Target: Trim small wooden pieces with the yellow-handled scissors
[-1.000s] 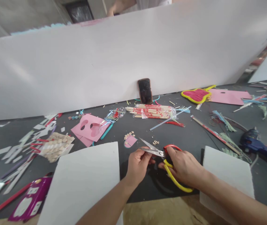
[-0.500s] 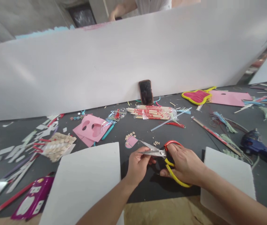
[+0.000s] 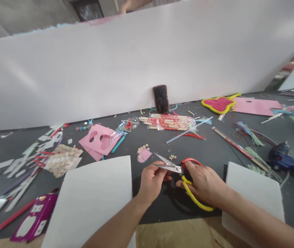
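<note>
The person's right hand point(image 3: 206, 181) is holding a pair of scissors point(image 3: 178, 169), with fingers and thumb at the red and yellow handles. The scissors are in front of the person, above the dark desk point(image 3: 198, 146), and their two blades stand apart, with the tips pointing to the left. The left hand point(image 3: 150, 181) is nearly closed, its thumb and fingers drawn together at the lower blade; whether it holds some small piece there, one cannot tell. Just beyond the left hand lies a small pink piece point(image 3: 144, 156), with little beige bits point(image 3: 141, 149) gathered along its far edge. A small heap of beige beads point(image 3: 172, 157) lies just beyond the scissors. Farther away there is a clear packet of wooden sticks point(image 3: 169, 122), and a translucent stick point(image 3: 188, 130) lies aslant near its right end. Behind the packet, a phone point(image 3: 161, 99) leans against a tall white board point(image 3: 97, 69). To the left are pink sheets with oval holes point(image 3: 100, 141), and to the right is a dark blue glue gun point(image 3: 283, 156). One white sheet point(image 3: 97, 203) lies at the left forearm, and another white panel point(image 3: 252, 196) is partly under the right forearm. Above the board, part of another person's hand point(image 3: 126, 6) is visible.
</note>
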Available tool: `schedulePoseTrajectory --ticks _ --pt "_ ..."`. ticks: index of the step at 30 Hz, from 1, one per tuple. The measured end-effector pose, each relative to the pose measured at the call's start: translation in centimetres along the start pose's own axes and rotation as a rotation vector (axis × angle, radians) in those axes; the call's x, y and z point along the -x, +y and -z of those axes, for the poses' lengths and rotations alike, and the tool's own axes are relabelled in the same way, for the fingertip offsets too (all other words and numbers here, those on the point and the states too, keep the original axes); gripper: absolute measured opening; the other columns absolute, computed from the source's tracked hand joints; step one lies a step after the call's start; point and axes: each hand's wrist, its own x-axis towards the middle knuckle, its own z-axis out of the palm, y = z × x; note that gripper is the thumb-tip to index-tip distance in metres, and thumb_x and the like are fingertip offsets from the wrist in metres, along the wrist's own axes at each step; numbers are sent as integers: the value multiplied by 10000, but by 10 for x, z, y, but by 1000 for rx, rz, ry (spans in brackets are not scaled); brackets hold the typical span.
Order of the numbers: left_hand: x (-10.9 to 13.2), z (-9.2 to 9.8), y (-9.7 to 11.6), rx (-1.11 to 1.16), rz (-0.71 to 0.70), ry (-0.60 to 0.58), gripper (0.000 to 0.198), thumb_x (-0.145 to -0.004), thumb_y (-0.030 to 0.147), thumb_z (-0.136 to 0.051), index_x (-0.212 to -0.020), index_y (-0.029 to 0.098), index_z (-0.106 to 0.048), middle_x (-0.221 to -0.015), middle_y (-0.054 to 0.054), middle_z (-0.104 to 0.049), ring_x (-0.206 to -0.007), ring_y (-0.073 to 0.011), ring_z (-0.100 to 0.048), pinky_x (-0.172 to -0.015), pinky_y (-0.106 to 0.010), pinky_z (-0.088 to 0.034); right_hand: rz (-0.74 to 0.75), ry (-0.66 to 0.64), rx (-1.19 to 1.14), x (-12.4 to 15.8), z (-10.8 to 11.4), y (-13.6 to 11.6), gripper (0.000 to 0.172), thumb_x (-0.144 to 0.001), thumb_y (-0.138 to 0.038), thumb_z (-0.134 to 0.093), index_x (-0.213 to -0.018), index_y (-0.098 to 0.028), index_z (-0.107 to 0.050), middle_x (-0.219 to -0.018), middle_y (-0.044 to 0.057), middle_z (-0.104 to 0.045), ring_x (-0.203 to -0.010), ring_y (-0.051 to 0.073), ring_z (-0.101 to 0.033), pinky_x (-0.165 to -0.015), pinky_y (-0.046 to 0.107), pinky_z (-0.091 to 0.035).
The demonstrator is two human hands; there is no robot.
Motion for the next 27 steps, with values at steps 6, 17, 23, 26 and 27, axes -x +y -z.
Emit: schedulePoseTrajectory --ticks 6,17,23,26,27 --pt "1 -1 -1 -19 9 22 265 -850 379 -545 -747 151 -633 -701 -26 -680 -528 -130 -651 -521 -211 -524 -16 10 33 0 -2 0 240 -860 -426 -426 -923 -195 -421 -723 64 -661 -656 245 -634 -536 304 -298" --pt "2 -2 -2 32 -2 21 207 -827 322 -577 -714 160 -640 -616 12 -622 -518 -118 -628 -518 -196 -503 21 87 21 -1 7 3 430 -750 -572 -549 -921 -191 -447 -828 89 -645 -779 275 -615 -586 326 -367" --pt "2 -1 4 4 -6 -41 205 -837 261 -545 -736 158 -691 -632 -9 -650 -539 -126 -627 -526 -201 -498 39 86 8 0 9 1 439 -729 -576 -559 -913 -195 -442 -877 104 -631 -829 283 -601 -652 344 -401" --pt "2 0 4 6 19 -71 216 -849 266 -533 -767 161 -703 -642 -13 -668 -539 -122 -629 -527 -196 -494 35 66 -4 -1 7 2 381 -758 -545 -543 -893 -206 -434 -854 94 -639 -804 270 -610 -619 326 -388" --pt "1 1 3 8 27 -81 220 -851 269 -532 -772 161 -706 -655 -17 -676 -543 -121 -631 -527 -194 -493 30 56 -7 -1 6 3 357 -772 -532 -532 -887 -208 -432 -841 90 -643 -785 265 -615 -601 320 -378"
